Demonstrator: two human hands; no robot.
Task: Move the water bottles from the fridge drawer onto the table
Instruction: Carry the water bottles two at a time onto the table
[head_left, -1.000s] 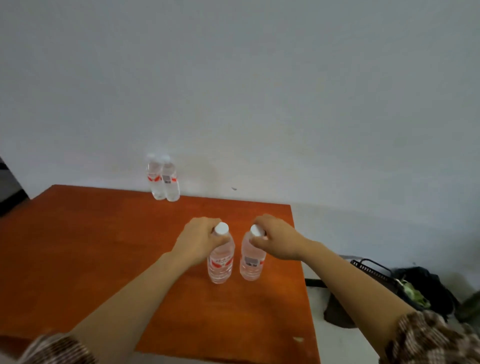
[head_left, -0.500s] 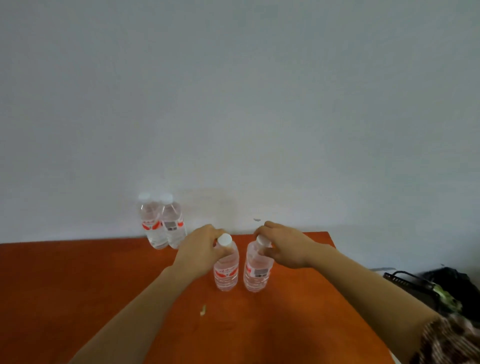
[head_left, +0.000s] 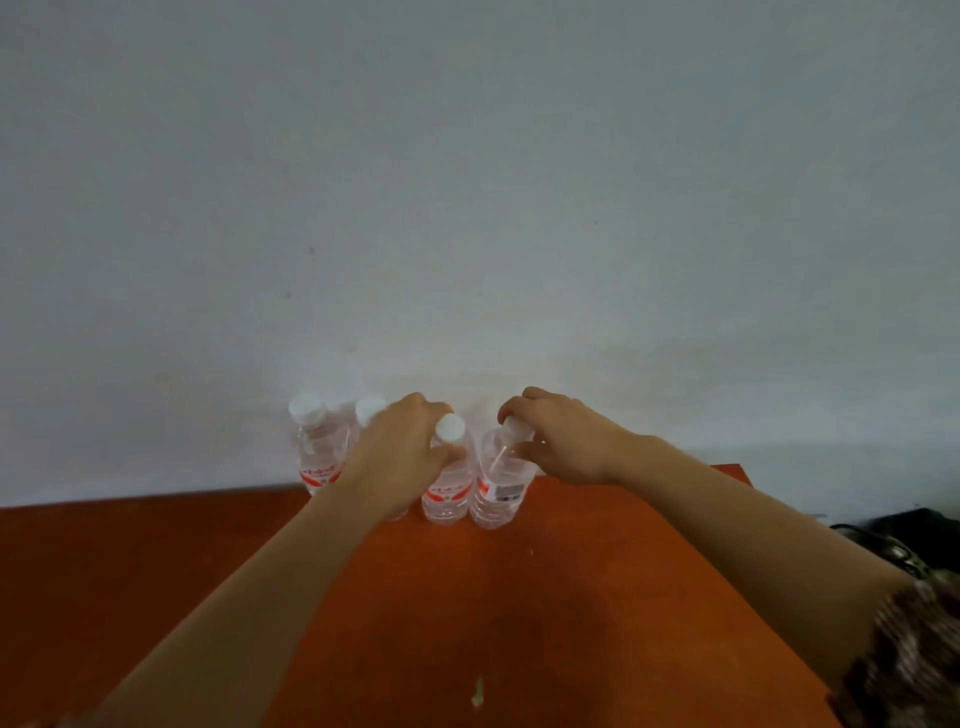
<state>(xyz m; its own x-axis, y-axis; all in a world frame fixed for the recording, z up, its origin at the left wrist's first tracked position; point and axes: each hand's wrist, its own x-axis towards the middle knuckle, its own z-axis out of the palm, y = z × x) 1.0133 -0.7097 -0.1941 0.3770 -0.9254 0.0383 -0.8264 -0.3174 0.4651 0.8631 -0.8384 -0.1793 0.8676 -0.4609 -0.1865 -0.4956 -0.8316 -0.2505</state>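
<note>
At the far edge of the orange-brown wooden table (head_left: 519, 623), close to the pale wall (head_left: 467, 208), we hold two clear plastic water bottles with white caps and red labels, side by side. Our left hand (head_left: 400, 457) curls round the neck of the left bottle (head_left: 448, 491), just under its cap. Our right hand (head_left: 563, 441) grips the right bottle (head_left: 498, 493) from above, fingers closed over its cap. Both are upright, with their bases at or just above the tabletop; we cannot tell which. Holding them high keeps our fingers clear of the neighbours: just to the left, partly behind our left hand, two more such bottles (head_left: 318, 452) stand by the wall. We judge that we are lining this pair up beside them in one row. The fridge drawer is out of view.
</note>
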